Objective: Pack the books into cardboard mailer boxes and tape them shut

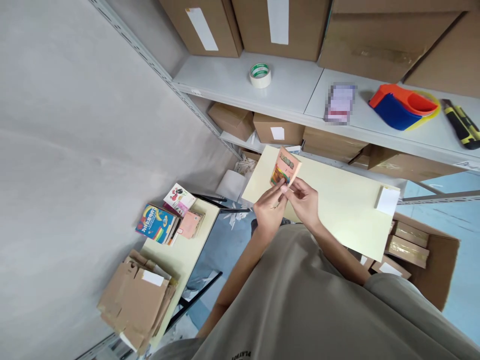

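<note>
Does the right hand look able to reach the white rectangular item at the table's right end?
Probably yes: nothing visible stands between the right hand and the white rectangular item, but that hand would likely have to release the small book first.

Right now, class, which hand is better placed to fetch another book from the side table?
Probably the left hand: it is nearer the side table and its books. The right hand is farther and would likely cross the left arm. Both hands touch the held book.
</note>
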### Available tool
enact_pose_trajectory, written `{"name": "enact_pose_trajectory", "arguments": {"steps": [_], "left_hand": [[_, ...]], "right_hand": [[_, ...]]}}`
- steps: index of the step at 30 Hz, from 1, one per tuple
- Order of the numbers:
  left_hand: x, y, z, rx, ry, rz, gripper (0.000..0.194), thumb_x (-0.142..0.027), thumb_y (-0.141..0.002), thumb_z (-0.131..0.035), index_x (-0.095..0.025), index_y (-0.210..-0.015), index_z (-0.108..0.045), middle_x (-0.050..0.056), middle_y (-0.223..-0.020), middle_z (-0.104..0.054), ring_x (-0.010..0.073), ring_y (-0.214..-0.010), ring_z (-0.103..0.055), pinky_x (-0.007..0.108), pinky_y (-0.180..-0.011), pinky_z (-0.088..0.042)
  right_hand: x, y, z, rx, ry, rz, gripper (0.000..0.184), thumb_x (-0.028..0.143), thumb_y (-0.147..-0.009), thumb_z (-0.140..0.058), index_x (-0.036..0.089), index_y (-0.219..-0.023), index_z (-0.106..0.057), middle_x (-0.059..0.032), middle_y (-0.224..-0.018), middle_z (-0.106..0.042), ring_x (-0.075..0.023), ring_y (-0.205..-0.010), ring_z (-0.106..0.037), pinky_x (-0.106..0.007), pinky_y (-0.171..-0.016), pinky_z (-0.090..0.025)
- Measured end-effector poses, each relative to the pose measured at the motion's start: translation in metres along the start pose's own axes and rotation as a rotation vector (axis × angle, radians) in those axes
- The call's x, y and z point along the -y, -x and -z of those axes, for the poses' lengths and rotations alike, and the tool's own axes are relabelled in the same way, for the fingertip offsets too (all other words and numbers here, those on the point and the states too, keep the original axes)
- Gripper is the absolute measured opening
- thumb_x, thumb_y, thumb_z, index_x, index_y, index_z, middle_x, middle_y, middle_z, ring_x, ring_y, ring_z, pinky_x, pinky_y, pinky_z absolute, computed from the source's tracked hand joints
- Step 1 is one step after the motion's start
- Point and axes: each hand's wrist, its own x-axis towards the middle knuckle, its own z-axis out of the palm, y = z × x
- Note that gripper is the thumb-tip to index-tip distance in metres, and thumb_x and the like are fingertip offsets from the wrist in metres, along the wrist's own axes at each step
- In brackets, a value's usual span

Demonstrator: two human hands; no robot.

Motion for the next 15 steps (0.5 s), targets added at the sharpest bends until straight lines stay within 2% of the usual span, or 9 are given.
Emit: {"name": "enact_pose_trajectory", "arguments": {"steps": [3,6,8,10,12,15], "left_hand": [[0.01,-0.01,0.005,0.018,0.033,0.037,0.035,-0.054,-0.108,-0.087,-0.029,-0.132,-0.094,0.01,-0.141,-0.09,0.0315,-0.127,-0.088,0.049,-0.113,-0.073],[0.027,-0.033,0.024,0.001,0.087,0.195,0.062,-0.063,-0.097,-0.098,-0.028,-0.146,-0.087,0.014,-0.147,-0.087,0.0306,-0.122,-0.086,0.041,-0.097,-0.072],[0.037,-0.047,0.035,0.107,0.197,0.29,0.072,-0.067,-0.089,-0.103,-0.024,-0.144,-0.087,0.015,-0.134,-0.09,0.0284,-0.111,-0.086,0.037,-0.09,-0.07],[0.043,-0.055,0.04,0.194,0.297,0.343,0.072,-0.068,-0.083,-0.106,-0.021,-0.135,-0.09,0.012,-0.118,-0.092,0.0253,-0.101,-0.084,0.034,-0.086,-0.067],[0.044,-0.058,0.041,0.201,0.316,0.343,0.068,-0.065,-0.08,-0.108,-0.021,-0.13,-0.092,0.01,-0.109,-0.091,0.0213,-0.092,-0.08,0.032,-0.082,-0.064],[0.041,-0.057,0.039,0.179,0.266,0.268,0.063,-0.063,-0.084,-0.105,-0.022,-0.131,-0.092,0.006,-0.103,-0.089,0.0149,-0.076,-0.068,0.029,-0.071,-0.057]], "right_hand": [[0.001,-0.013,0.016,-0.001,-0.028,-0.057,0.057,0.079,-0.096,-0.091,0.027,-0.12,-0.091,-0.0066,-0.116,-0.093,-0.0284,-0.097,-0.089,-0.044,-0.087,-0.079],[0.007,-0.028,0.042,0.118,-0.058,-0.138,0.062,0.081,-0.088,-0.097,0.027,-0.119,-0.091,-0.0044,-0.105,-0.092,-0.0258,-0.083,-0.085,-0.041,-0.073,-0.077],[0.011,-0.033,0.055,0.188,-0.046,-0.152,0.062,0.08,-0.085,-0.101,0.027,-0.116,-0.091,-0.0037,-0.1,-0.09,-0.024,-0.08,-0.083,-0.038,-0.069,-0.074],[0.014,-0.034,0.062,0.225,-0.013,-0.133,0.06,0.079,-0.086,-0.1,0.025,-0.111,-0.091,-0.0029,-0.095,-0.089,-0.0203,-0.073,-0.078,-0.034,-0.066,-0.071],[0.014,-0.034,0.063,0.24,0.006,-0.11,0.058,0.079,-0.09,-0.097,0.025,-0.108,-0.089,-0.0018,-0.089,-0.087,-0.0172,-0.068,-0.073,-0.031,-0.065,-0.067],[0.012,-0.035,0.062,0.235,-0.008,-0.091,0.056,0.076,-0.093,-0.097,0.026,-0.113,-0.084,-0.0006,-0.087,-0.087,-0.0173,-0.067,-0.074,-0.033,-0.069,-0.068]]}}
